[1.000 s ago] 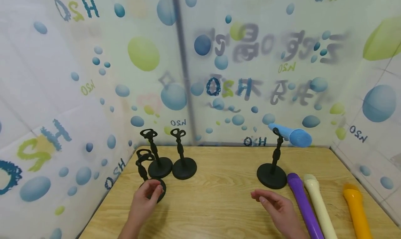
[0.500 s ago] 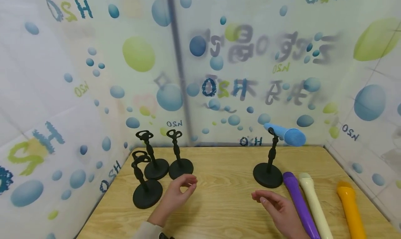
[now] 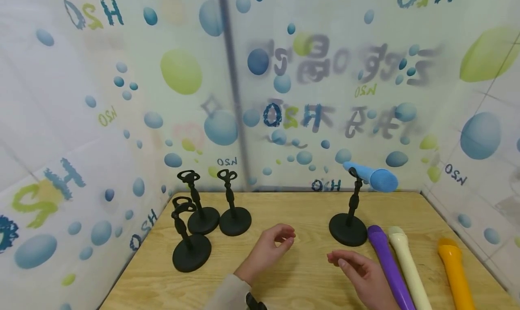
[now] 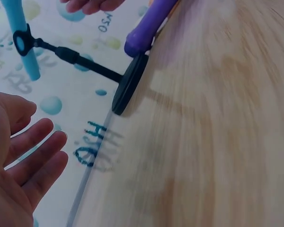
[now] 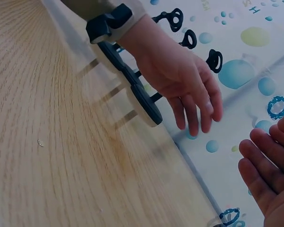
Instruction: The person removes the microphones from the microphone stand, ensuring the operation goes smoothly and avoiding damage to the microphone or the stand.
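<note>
My left hand (image 3: 272, 247) hovers over the middle of the wooden table (image 3: 292, 283), fingers loosely curled and holding nothing; the left wrist view shows its fingers (image 4: 33, 161) relaxed. My right hand (image 3: 357, 271) rests low near the front right, empty, close to the purple microphone (image 3: 387, 265). A blue microphone (image 3: 371, 175) sits in a black stand (image 3: 349, 219) at the back right. Three empty black stands (image 3: 191, 242) (image 3: 199, 206) (image 3: 233, 208) are grouped at the left. In the right wrist view my left hand (image 5: 180, 80) hangs in front of those stands.
A cream microphone (image 3: 408, 265) and an orange microphone (image 3: 457, 274) lie beside the purple one at the right edge. Patterned curtain walls (image 3: 122, 120) enclose the table on three sides.
My left hand let go of the nearest stand's base and moved right to the table's middle. The right hand barely moved.
</note>
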The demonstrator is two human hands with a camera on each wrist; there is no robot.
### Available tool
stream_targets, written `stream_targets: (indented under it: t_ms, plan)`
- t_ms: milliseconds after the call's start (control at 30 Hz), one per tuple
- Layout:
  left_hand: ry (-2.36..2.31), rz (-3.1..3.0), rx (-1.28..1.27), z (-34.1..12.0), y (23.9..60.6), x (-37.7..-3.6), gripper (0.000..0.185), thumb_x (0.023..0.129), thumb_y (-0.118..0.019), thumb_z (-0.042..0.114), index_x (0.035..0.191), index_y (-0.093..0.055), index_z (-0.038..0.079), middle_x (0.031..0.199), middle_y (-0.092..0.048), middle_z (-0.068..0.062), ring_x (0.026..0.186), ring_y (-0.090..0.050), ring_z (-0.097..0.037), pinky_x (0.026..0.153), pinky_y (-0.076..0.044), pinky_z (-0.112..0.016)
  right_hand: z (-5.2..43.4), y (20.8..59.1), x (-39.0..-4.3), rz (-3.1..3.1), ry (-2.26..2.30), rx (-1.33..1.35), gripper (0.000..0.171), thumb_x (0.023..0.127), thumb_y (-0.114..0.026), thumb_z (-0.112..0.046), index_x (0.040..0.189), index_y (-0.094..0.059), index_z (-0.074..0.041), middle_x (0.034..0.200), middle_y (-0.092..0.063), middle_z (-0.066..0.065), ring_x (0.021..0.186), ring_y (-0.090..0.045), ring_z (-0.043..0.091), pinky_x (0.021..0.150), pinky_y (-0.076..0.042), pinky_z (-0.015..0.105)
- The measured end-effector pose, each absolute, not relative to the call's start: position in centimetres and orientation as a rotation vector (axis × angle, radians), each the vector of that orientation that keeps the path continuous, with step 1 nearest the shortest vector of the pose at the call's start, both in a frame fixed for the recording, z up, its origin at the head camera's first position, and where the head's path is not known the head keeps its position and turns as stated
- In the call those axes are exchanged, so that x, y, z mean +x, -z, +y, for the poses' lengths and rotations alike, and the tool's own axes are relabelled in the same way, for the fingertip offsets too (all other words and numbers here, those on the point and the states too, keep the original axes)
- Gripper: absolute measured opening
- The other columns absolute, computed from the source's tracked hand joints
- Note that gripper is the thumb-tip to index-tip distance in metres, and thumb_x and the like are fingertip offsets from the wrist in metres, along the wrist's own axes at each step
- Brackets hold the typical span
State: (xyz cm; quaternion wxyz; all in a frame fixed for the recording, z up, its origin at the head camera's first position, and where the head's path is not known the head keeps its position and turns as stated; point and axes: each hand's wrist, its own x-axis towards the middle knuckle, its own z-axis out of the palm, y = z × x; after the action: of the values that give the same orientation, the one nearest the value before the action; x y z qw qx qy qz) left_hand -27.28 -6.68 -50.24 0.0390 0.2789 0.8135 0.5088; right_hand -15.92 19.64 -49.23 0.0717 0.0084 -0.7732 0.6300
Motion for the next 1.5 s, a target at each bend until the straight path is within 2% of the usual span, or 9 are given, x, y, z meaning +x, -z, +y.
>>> stream_targets:
  t_ms: [400, 567, 867, 1067, 1233, 1333, 1500]
  plan:
    - [-1.584, 2.465, 0.857, -0.1, 49.5, -28.5, 0.026, 0.108, -0.068, 0.021, 0.133, -0.070, 0.014, 0.123, -0.078, -0.003, 0.110, -0.072, -0.009, 0.097, -0.057, -0.025, 20.0, 49.5, -15.8, -2.326, -1.842, 0.020, 0.022, 0.108, -0.062, -0.005, 0.124, -0.076, -0.001, 0.115, -0.082, 0.008, 0.099, -0.076, 0.005, 0.088, -0.062, 0.022]
    - [-1.602, 2.458, 0.805, 2.2, 48.9, -29.1, 0.026, 0.108, -0.069, 0.023, 0.133, -0.070, 0.016, 0.122, -0.078, -0.001, 0.110, -0.072, -0.008, 0.098, -0.057, -0.025, 20.0, 49.4, -15.8, -2.320, -1.872, 0.007, 0.021, 0.108, -0.062, -0.005, 0.123, -0.076, -0.001, 0.115, -0.082, 0.006, 0.099, -0.077, 0.005, 0.088, -0.061, 0.022]
    - [-1.577, 2.468, 0.740, 5.3, 48.1, -30.4, 0.027, 0.107, -0.070, 0.025, 0.134, -0.069, 0.020, 0.122, -0.077, 0.006, 0.108, -0.069, -0.002, 0.101, -0.057, -0.024, 20.2, 49.6, -15.4, -2.308, -1.826, 0.137, 0.020, 0.109, -0.061, -0.007, 0.121, -0.077, -0.001, 0.114, -0.082, 0.008, 0.099, -0.077, 0.006, 0.087, -0.063, 0.025]
    - [-1.568, 2.438, 0.781, 7.1, 47.6, -31.0, 0.029, 0.107, -0.070, 0.024, 0.136, -0.068, 0.018, 0.120, -0.076, 0.007, 0.109, -0.069, -0.003, 0.097, -0.058, -0.024, 20.2, 49.5, -15.5, -2.318, -1.858, 0.079, 0.020, 0.109, -0.062, -0.008, 0.121, -0.077, -0.003, 0.115, -0.082, 0.007, 0.100, -0.077, 0.007, 0.088, -0.063, 0.026]
    - [-1.510, 2.439, 0.787, 8.4, 47.1, -31.2, 0.032, 0.106, -0.072, 0.023, 0.137, -0.065, 0.017, 0.117, -0.074, 0.006, 0.111, -0.070, -0.007, 0.093, -0.059, -0.023, 20.3, 49.7, -15.4, -2.317, -1.856, 0.177, 0.021, 0.110, -0.061, -0.008, 0.122, -0.076, 0.001, 0.116, -0.081, 0.012, 0.101, -0.077, 0.007, 0.089, -0.063, 0.026]
    - [-1.473, 2.476, 0.776, 9.0, 47.0, -31.4, 0.037, 0.105, -0.072, 0.023, 0.140, -0.063, 0.015, 0.120, -0.074, 0.004, 0.114, -0.071, -0.009, 0.094, -0.060, -0.024, 20.4, 49.9, -15.4, -2.309, -1.853, 0.247, 0.023, 0.111, -0.059, -0.009, 0.124, -0.075, 0.003, 0.115, -0.082, 0.007, 0.102, -0.077, 0.006, 0.089, -0.063, 0.026]
    - [-1.459, 2.542, 0.675, 10.1, 46.8, -31.9, 0.041, 0.104, -0.074, 0.025, 0.141, -0.061, 0.014, 0.122, -0.073, 0.001, 0.108, -0.070, -0.009, 0.091, -0.061, -0.028, 20.5, 50.1, -15.6, -2.304, -1.869, 0.316, 0.027, 0.112, -0.057, -0.009, 0.127, -0.071, 0.008, 0.118, -0.081, 0.000, 0.104, -0.075, 0.004, 0.089, -0.062, 0.026]
